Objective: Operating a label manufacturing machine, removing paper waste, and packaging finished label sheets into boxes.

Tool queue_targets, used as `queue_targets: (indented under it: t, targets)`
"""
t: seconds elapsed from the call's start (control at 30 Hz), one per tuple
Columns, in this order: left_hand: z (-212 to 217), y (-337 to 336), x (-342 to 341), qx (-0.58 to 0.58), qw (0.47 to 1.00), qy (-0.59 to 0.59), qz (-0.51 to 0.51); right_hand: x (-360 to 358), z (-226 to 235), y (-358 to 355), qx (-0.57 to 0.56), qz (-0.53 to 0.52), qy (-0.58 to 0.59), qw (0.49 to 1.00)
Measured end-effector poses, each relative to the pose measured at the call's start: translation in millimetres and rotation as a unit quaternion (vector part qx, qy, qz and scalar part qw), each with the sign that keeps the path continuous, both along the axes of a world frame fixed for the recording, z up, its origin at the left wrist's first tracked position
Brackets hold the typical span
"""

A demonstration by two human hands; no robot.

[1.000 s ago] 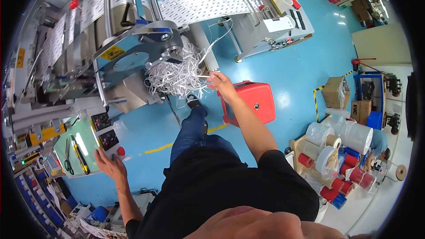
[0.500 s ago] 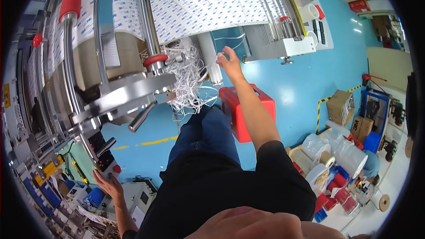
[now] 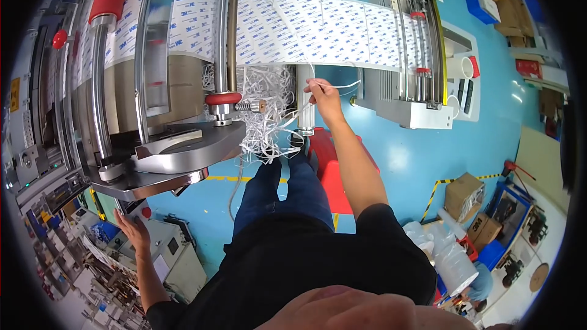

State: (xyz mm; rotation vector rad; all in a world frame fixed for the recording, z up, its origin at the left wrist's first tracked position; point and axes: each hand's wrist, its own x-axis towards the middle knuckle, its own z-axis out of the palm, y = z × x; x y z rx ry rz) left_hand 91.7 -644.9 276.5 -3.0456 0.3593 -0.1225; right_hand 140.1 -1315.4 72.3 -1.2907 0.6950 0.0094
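Note:
My right hand (image 3: 325, 101) is closed in a pinch on a thin white strip (image 3: 347, 85), just below the near edge of a wide printed white sheet (image 3: 318, 33). The sheet spans between the large roller machine (image 3: 189, 153) on the left and a smaller grey machine (image 3: 406, 101) on the right. A tangled heap of white strips (image 3: 269, 110) lies under the sheet, left of this hand. My left hand (image 3: 133, 232) is at lower left, fingers stretched out, beside the roller machine's lower end and a red button (image 3: 146, 212). The machine hides some fingertips.
A red plastic stool (image 3: 336, 171) stands on the blue floor by my legs, under my right forearm. Steel rollers with red collars (image 3: 222, 98) jut out on the left. Cardboard boxes (image 3: 465, 195) and wrapped rolls (image 3: 449, 263) stand at right. Another person is partly visible there.
My right hand's fingers, apart before, have closed on the thin white strip. The whole view has shifted, and my left hand stays beside the roller machine.

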Motion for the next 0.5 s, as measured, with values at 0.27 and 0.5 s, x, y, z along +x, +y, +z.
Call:
queue_targets:
  t: [0.27, 0.5]
  targets:
    - [-4, -36, 6, 0.112, 0.990, -0.086, -0.019, -6, 0, 1, 0.034, -0.002, 0.005, 0.999]
    - [-4, -36, 7, 0.114, 0.990, -0.082, -0.010, -8, -2, 3, 0.037, -0.004, 0.006, 0.999]
